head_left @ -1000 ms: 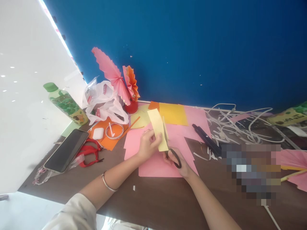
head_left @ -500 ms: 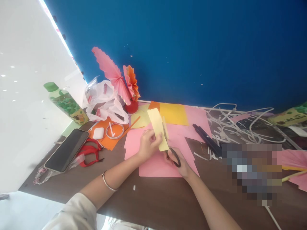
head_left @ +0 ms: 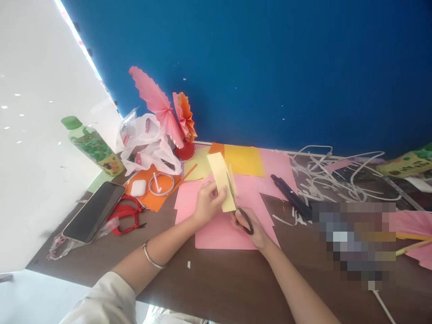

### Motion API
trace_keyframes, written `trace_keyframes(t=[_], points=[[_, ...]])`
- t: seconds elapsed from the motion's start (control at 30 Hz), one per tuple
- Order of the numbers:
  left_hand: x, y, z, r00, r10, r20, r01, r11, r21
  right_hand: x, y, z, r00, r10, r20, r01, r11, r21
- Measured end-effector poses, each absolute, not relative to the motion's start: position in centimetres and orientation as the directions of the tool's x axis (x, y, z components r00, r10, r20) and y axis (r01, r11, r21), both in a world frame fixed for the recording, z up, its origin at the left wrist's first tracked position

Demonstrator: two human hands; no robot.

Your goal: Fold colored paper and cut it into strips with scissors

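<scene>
Between thumb and fingers, my left hand point(head_left: 207, 202) pinches a pale yellow paper strip point(head_left: 220, 177), which stands tilted above pink sheets point(head_left: 222, 234). My right hand point(head_left: 251, 227) is wrapped round the black handles of a pair of scissors point(head_left: 247, 220). The scissor blades run up along the strip's right edge, and a thin sliver of yellow paper point(head_left: 232, 180) shows just to their right. Part of the blades is hidden by the paper.
On the left are a phone point(head_left: 94, 211), a green-capped bottle point(head_left: 96, 146), red straps point(head_left: 126, 216) and a white plastic bag point(head_left: 151, 148). Folded paper fans point(head_left: 165, 114) stand behind. Toward the right lie a dark pen-like tool point(head_left: 292, 195) and tangled white cables point(head_left: 357, 180).
The strip and my left hand have shifted very slightly left. The scissors have tilted a little against the paper's edge, with both hands keeping their hold.
</scene>
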State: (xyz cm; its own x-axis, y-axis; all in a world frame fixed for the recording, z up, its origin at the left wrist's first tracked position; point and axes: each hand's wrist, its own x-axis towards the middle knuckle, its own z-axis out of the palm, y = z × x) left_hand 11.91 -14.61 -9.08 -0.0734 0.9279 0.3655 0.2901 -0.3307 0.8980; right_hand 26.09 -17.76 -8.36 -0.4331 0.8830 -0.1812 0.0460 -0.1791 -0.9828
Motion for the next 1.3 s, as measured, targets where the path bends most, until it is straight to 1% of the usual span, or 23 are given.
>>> trace_keyframes(t=[0.83, 1.03, 1.17, 1.23, 1.3], points=[[11.8, -14.6, -9.0, -0.068, 0.939, 0.338, 0.264, -0.31, 0.914, 25.8, -17.7, -8.2, -0.407, 0.886, -0.224, 0.088, -0.206, -0.975], [11.8, -14.5, -9.1, -0.068, 0.942, 0.329, 0.257, -0.302, 0.918, 25.9, -17.7, -8.3, -0.413, 0.886, -0.213, 0.075, -0.2, -0.977], [11.6, -14.3, -9.3, -0.105, 0.934, 0.343, 0.245, -0.31, 0.919, 26.3, -17.7, -8.6, -0.423, 0.891, -0.163, 0.118, -0.124, -0.985], [11.5, -14.2, -9.4, -0.135, 0.924, 0.357, 0.244, -0.318, 0.916, 26.9, -17.5, -8.8, -0.411, 0.903, -0.123, 0.202, -0.041, -0.978], [11.4, -14.0, -9.5, -0.149, 0.915, 0.375, 0.251, -0.332, 0.909, 27.6, -17.2, -8.7, -0.393, 0.916, -0.078, 0.327, 0.06, -0.943]])
